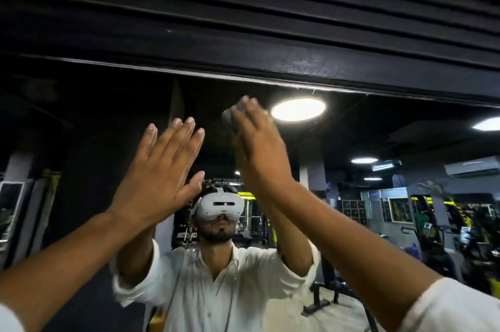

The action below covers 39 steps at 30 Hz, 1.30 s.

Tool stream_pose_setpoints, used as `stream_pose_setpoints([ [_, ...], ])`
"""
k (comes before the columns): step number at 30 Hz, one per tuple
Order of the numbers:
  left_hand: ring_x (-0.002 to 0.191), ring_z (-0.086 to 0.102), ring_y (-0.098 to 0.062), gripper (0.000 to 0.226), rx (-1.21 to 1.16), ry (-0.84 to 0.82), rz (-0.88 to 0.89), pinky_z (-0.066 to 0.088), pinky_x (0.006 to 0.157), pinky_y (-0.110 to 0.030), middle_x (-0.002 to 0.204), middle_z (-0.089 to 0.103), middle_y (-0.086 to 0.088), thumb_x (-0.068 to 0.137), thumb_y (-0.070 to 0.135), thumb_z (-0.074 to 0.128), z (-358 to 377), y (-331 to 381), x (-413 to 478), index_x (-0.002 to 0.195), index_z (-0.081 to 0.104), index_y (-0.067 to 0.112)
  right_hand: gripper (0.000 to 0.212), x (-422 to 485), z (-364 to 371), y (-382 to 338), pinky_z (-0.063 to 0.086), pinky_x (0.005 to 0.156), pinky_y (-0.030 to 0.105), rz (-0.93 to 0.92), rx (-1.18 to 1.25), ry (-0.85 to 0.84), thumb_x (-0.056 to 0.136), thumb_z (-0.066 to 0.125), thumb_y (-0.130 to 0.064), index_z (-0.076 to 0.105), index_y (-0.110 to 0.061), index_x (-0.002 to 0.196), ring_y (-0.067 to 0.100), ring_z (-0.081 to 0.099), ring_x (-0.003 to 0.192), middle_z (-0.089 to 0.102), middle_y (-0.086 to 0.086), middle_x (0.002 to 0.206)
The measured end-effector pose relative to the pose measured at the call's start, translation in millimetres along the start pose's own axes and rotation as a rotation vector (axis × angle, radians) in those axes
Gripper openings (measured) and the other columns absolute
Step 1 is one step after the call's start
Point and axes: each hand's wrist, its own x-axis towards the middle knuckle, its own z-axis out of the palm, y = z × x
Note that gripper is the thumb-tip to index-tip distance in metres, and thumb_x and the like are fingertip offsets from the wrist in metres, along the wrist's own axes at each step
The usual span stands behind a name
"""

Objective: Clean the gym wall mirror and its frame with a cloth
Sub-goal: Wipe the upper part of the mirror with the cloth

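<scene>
step: wiping the top strip of the mirror (94,128) | right hand (257,142): fingers flat, pressing the cloth (229,118) on the glass just under the frame (270,71) | left hand (162,169): spread flat on the glass, bracing me | next: guess I gotta stretch higher and run the cloth along that frame edge, tbh

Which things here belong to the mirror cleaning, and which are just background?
Job: mirror; black frame; grey cloth, pressed to the glass by the right hand; left hand, spread flat.
Background, all reflected: ceiling light; air conditioner; gym machines.
</scene>
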Motion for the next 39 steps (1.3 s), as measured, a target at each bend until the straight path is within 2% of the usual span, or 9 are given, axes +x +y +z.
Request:
stream_pose_setpoints([
  [6,0.165,0.007,-0.033,0.09,0.043,-0.093,0.077,0.016,0.129,-0.066,0.178,0.006,-0.017,0.104,0.065,0.027,-5,16,-33,0.169,0.016,0.003,0.071,-73,-22,25,0.022,0.13,0.048,-0.326,-0.065,-0.255,0.094,0.067,-0.006,0.042,-0.017,0.159,0.027,0.025,0.159,0.033,0.01,0.169],
  [11,0.165,0.01,-0.032,0.091,0.086,-0.107,0.208,0.022,0.128,-0.064,0.178,0.008,-0.016,0.104,0.064,0.037,-5,19,-43,0.169,0.016,0.003,0.05,-45,-48,68,0.032,0.126,0.047,0.227,0.044,0.067,0.105,0.041,-0.03,0.05,-0.02,0.153,0.022,0.032,0.154,0.04,0.004,0.163],
  [13,0.165,0.01,-0.032,0.092,0.083,-0.104,0.197,0.021,0.129,-0.063,0.178,0.008,-0.016,0.103,0.065,0.037,-6,21,-45,0.169,0.016,0.004,0.051,-58,-39,43,0.028,0.128,0.047,0.251,0.117,0.066,0.104,0.043,-0.024,0.049,-0.022,0.154,0.021,0.028,0.156,0.036,0.003,0.165],
  [17,0.165,0.008,-0.032,0.091,0.081,-0.105,0.176,0.02,0.13,-0.061,0.178,0.006,-0.016,0.104,0.064,0.035,-8,26,-50,0.169,0.014,0.004,0.085,-150,-9,-16,0.03,0.127,0.05,-0.087,0.077,-0.139,0.086,0.07,0.007,0.039,-0.016,0.162,0.025,0.016,0.162,0.024,0.008,0.173],
  [21,0.166,0.005,-0.032,0.089,0.06,-0.132,0.153,0.019,0.13,-0.061,0.179,0.003,-0.016,0.105,0.062,0.034,-10,29,-52,0.17,0.011,0.005,0.071,-167,-20,-6,0.024,0.13,0.048,-0.371,0.009,-0.303,0.096,0.06,-0.005,0.038,-0.016,0.162,0.025,0.022,0.16,0.029,0.008,0.171],
  [28,0.166,0.005,-0.03,0.089,-0.011,-0.121,0.158,0.02,0.13,-0.061,0.179,0.003,-0.013,0.104,0.062,0.036,-6,24,-53,0.17,0.012,0.007,0.065,-80,-29,14,0.017,0.132,0.05,0.228,0.03,-0.022,0.102,0.061,-0.004,0.04,-0.02,0.161,0.017,0.009,0.16,0.025,0.005,0.172],
  [31,0.166,0.004,-0.028,0.087,-0.027,-0.12,0.245,0.016,0.132,-0.056,0.179,0.001,-0.012,0.104,0.063,0.036,-3,-1,-48,0.171,0.01,0.014,0.07,-98,-9,-25,0.027,0.128,0.054,-0.009,0.024,-0.161,0.099,0.063,-0.005,0.038,-0.022,0.162,0.023,0.013,0.162,0.021,0.004,0.174],
  [34,0.166,0.004,-0.029,0.084,-0.019,-0.112,0.24,0.014,0.132,-0.056,0.179,0.001,-0.012,0.104,0.066,0.032,-4,-44,-38,0.172,0.011,0.019,0.069,-87,-10,-26,0.011,0.131,0.043,-0.424,-0.047,-0.368,0.097,0.063,-0.019,0.039,-0.021,0.162,0.021,0.013,0.162,0.024,0.005,0.173],
  [39,0.166,0.005,-0.027,0.081,-0.007,-0.074,0.121,0.015,0.131,-0.058,0.179,0.006,-0.011,0.105,0.06,0.029,1,-96,-26,0.171,0.013,0.016,0.048,2,-10,13,0.029,0.125,0.037,0.168,-0.018,0.058,0.106,0.046,-0.026,0.052,-0.02,0.154,0.009,0.032,0.148,0.044,0.004,0.162],
])
